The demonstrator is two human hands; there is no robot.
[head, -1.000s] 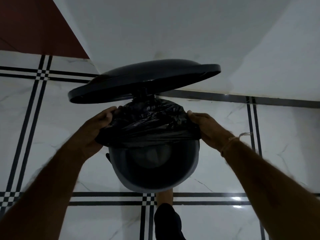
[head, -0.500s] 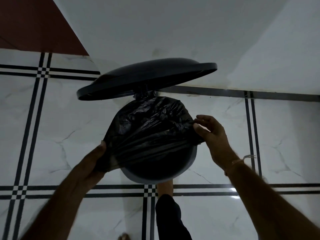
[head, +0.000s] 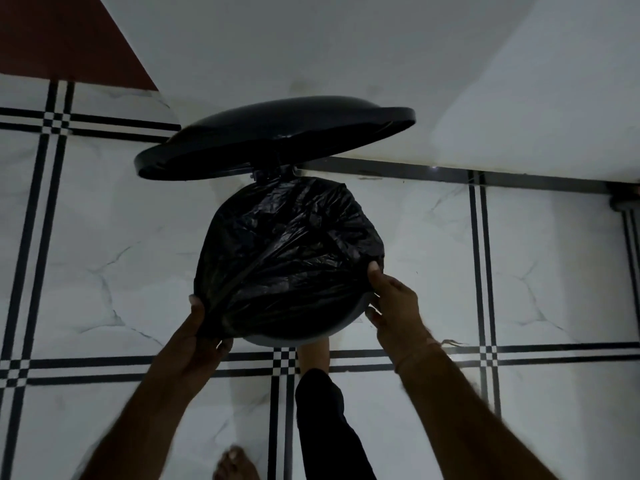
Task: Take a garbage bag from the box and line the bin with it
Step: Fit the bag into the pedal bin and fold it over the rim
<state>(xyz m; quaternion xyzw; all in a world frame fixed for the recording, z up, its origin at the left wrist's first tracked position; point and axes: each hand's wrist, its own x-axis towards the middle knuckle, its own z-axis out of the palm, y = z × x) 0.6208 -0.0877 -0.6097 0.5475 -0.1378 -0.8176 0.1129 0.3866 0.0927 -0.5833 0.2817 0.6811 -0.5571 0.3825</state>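
A black garbage bag (head: 291, 258) is stretched over nearly the whole mouth of the round bin. Only a grey sliver of the bin rim (head: 277, 341) shows at the near edge. The bin's black lid (head: 273, 133) stands raised behind it. My left hand (head: 204, 337) grips the bag's edge at the near left of the rim. My right hand (head: 394, 306) pinches the bag's edge at the near right. The box is not in view.
The bin stands on white marble floor tiles with black stripes (head: 284, 362), close to a white wall (head: 346, 57). A foot (head: 313, 355) in a dark trouser leg sits at the bin's base, likely on the pedal. Another bare foot (head: 235, 465) is at the bottom.
Both hands have pulled the bag's edge toward me along the rim. The bag now covers almost the whole opening, where a second ago the near half was uncovered.
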